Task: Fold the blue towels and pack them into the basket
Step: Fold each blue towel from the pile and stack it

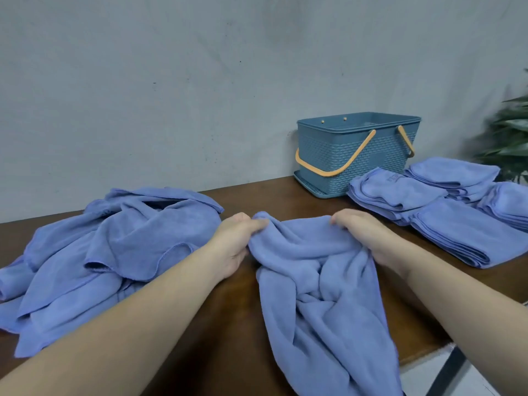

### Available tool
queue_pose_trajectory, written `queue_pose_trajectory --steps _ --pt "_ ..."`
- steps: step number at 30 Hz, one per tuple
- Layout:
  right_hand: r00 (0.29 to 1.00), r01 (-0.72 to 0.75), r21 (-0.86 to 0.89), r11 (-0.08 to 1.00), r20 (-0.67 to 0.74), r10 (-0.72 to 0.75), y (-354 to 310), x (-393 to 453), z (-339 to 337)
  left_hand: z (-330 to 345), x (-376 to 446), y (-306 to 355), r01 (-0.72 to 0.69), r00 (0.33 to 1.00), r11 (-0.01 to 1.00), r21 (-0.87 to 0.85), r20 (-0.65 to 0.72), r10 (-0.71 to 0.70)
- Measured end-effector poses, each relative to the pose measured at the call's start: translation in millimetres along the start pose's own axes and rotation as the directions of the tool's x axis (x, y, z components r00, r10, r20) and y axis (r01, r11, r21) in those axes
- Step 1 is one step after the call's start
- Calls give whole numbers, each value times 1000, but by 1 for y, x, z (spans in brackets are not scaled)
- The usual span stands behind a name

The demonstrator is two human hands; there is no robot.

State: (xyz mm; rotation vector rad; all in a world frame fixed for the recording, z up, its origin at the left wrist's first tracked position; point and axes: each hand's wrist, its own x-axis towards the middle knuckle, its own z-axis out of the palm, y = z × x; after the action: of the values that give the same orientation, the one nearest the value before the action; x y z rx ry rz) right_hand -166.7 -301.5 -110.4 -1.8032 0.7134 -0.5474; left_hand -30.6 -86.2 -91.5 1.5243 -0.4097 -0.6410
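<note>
From the head view, both hands grip the far edge of a crumpled blue towel (320, 295) on the brown counter (228, 324), the left hand (237, 241) pinching one bunched corner, the right hand (368, 235) clutching the other. An unfolded heap (100, 252) lies left; folded stacks (445, 212) sit right, just beside the blue basket (357, 155) with orange handles against the wall.
</note>
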Motion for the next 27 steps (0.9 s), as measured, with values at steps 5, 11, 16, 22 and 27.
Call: queue_pose_trajectory --steps 5,11,16,22,27 --pt "989 135 -278 951 92 -113 6 12 -4 -1 23 -12 0 996 994 109 -94 10" --pt "955 295 -289 911 71 -286 14 35 -5 -6 42 -15 -207 940 925 318 -197 278" --pt "954 241 -313 919 249 -165 14 49 5 -6 50 -26 -282 927 854 437 -107 361" --pt "984 165 -317 934 118 -134 0 75 17 -16 71 -25 -260 928 893 367 -160 336" --pt "973 222 -322 920 134 -188 6 86 27 -25 84 -29 -257 913 834 488 -162 375"
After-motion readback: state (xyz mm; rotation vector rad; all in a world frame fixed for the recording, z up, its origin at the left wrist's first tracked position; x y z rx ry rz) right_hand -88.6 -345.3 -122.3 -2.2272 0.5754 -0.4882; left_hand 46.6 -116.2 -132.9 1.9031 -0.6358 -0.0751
